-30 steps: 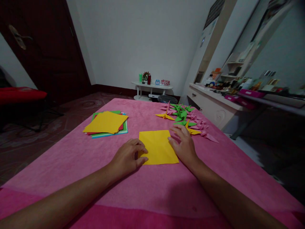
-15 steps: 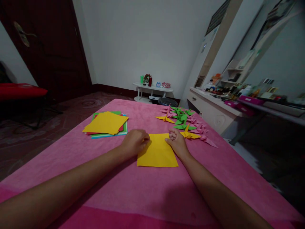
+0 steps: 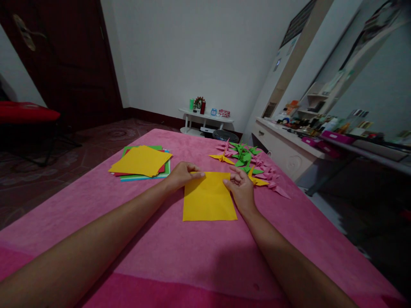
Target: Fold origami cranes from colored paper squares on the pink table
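Note:
A yellow square sheet of origami paper (image 3: 209, 199) lies on the pink cloth in front of me. My left hand (image 3: 183, 174) pinches its far left corner, thumb on top and fingers behind the far edge. At the far right corner, my right hand (image 3: 241, 187) grips the sheet with the thumb on its face and the fingers curled behind. Just beyond my right hand sit folded paper cranes: a yellow crane (image 3: 257, 179), several green cranes (image 3: 243, 157) and several pink cranes (image 3: 272, 174).
A stack of coloured paper (image 3: 141, 160), yellow on top, lies to the left on the pink-covered table (image 3: 154, 248). A dressing table (image 3: 285, 141) with bottles stands at the right. Against the far wall is a low white stand (image 3: 205, 115). A red seat (image 3: 27, 112) is at far left.
My left hand has opened from a curl at the sheet's left side to a thumb-and-finger hold on its far left corner. My right hand keeps its place at the right edge.

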Motion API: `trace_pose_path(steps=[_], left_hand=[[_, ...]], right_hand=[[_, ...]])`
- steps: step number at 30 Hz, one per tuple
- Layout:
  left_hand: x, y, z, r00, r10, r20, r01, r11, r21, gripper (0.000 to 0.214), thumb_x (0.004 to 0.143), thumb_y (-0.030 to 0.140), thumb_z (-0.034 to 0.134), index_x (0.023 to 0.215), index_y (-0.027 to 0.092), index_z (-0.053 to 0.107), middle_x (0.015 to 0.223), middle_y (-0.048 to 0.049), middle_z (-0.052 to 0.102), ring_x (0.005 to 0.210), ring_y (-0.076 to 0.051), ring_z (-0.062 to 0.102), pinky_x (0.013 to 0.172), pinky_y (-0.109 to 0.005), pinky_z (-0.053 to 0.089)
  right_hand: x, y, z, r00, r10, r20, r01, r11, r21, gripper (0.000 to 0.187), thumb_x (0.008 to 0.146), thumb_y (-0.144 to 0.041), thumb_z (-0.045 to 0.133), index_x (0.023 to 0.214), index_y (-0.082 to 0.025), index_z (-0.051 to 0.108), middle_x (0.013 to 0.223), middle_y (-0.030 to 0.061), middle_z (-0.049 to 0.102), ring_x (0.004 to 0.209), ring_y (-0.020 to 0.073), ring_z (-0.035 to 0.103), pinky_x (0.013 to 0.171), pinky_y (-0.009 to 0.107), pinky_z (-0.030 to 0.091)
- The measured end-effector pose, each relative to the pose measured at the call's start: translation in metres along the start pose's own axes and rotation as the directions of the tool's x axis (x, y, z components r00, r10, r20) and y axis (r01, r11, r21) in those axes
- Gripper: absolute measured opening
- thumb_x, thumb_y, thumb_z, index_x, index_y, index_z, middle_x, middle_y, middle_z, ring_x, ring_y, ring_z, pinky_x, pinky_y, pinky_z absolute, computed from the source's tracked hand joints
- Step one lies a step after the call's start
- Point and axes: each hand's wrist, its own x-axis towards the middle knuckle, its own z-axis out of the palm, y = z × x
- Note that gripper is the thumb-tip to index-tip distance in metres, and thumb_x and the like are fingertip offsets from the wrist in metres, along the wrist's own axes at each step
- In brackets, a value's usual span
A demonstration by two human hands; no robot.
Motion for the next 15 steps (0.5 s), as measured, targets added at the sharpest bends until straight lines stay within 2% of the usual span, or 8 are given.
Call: trace_pose_path(steps=[3, 6, 11, 15], left_hand=[[-0.0049, 0.0027, 0.0008, 1.000, -0.019, -0.018, 0.018, 0.997, -0.080, 0.037, 0.056, 0.041, 0.075, 0.074, 0.010, 0.067, 0.068, -0.0065, 0.067, 0.055, -0.014, 0.059, 0.052, -0.024, 0.041], [-0.0068, 0.0038, 0.0019, 0.999, -0.013, -0.035, 0.009, 0.995, -0.095, 0.038, 0.056, 0.041, 0.075, 0.075, 0.010, 0.066, 0.069, -0.0062, 0.067, 0.056, -0.014, 0.058, 0.053, -0.024, 0.041], [-0.0070, 0.0021, 0.0023, 0.989, 0.005, -0.150, -0.023, 0.993, -0.119, 0.035, 0.058, 0.041, 0.074, 0.073, 0.010, 0.065, 0.067, -0.0050, 0.065, 0.053, -0.012, 0.056, 0.050, -0.022, 0.038], [-0.0081, 0.0001, 0.0019, 0.987, -0.020, -0.160, -0.008, 0.984, -0.176, 0.035, 0.057, 0.040, 0.075, 0.074, 0.010, 0.065, 0.067, -0.0049, 0.066, 0.053, -0.012, 0.056, 0.050, -0.023, 0.040]], right_hand=[[-0.0017, -0.0022, -0.0002, 1.000, -0.024, -0.013, 0.024, 1.000, -0.004, 0.048, 0.067, -0.021, 0.066, 0.113, -0.018, 0.052, 0.079, 0.0001, 0.064, 0.070, 0.0141, 0.061, 0.067, 0.027, 0.047], [-0.0025, -0.0032, 0.0004, 1.000, 0.001, -0.008, -0.001, 0.999, 0.033, 0.045, 0.067, -0.024, 0.068, 0.109, -0.018, 0.054, 0.082, 0.0014, 0.066, 0.072, 0.0156, 0.063, 0.069, 0.029, 0.049], [-0.0028, -0.0028, 0.0022, 0.988, 0.107, 0.111, -0.117, 0.990, 0.081, 0.047, 0.063, -0.030, 0.073, 0.104, -0.018, 0.055, 0.095, 0.0074, 0.069, 0.082, 0.0217, 0.066, 0.077, 0.037, 0.052], [-0.0028, -0.0002, 0.0016, 0.981, 0.125, 0.147, -0.138, 0.987, 0.082, 0.050, 0.063, -0.029, 0.073, 0.108, -0.019, 0.053, 0.097, 0.0073, 0.069, 0.084, 0.0231, 0.067, 0.079, 0.040, 0.052]])
